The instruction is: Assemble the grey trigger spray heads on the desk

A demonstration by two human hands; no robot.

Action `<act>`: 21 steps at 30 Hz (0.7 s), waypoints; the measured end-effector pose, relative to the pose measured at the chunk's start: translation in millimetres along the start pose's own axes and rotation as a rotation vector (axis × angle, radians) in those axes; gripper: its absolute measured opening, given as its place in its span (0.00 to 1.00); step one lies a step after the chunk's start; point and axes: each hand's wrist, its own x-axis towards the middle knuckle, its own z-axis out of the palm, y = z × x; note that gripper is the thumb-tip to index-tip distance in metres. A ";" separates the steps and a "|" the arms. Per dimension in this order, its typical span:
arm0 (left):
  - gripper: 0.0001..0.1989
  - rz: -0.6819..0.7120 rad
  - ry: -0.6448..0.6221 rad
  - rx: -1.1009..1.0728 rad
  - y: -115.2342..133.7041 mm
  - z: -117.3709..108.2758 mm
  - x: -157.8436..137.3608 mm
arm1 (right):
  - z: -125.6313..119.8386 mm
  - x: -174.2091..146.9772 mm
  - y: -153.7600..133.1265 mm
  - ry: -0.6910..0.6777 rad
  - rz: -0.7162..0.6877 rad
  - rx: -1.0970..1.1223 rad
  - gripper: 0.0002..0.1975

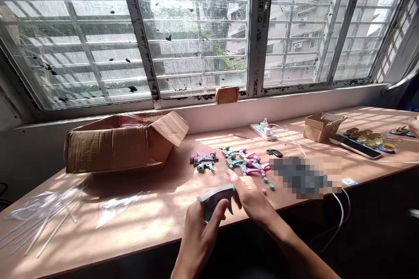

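A grey and green trigger spray head (218,196) is held between my two hands above the table's front edge. My left hand (201,222) wraps round its body, thumb lying across the near side. At the other end, the fingers of my right hand (248,194) close on the tip, and they hide that part. Beyond my hands lies a group of pink, green and grey spray heads (248,168). Small pink and green caps (271,187) are scattered just right of my right hand.
An open cardboard box (114,152) stands at the left, behind clear plastic tubes (49,226) and a plastic bag (119,207). To the right are a power strip (262,131), a small box (322,126), a phone (355,146) and gold round pieces (373,139). Another person's hand (414,125) shows at the right edge.
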 end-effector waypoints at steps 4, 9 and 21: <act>0.28 -0.095 -0.134 -0.127 7.6 -0.1 -0.6 | 1.5 -3.1 11.6 0.230 -0.446 -0.125 0.30; 0.21 -0.113 -0.103 -0.109 6.8 2.8 -3.9 | 3.8 -2.6 13.3 0.247 -0.422 -0.145 0.31; 0.18 -0.131 -0.160 -0.181 -12.1 -8.0 3.3 | 16.4 -9.0 19.4 0.250 -0.412 -0.140 0.34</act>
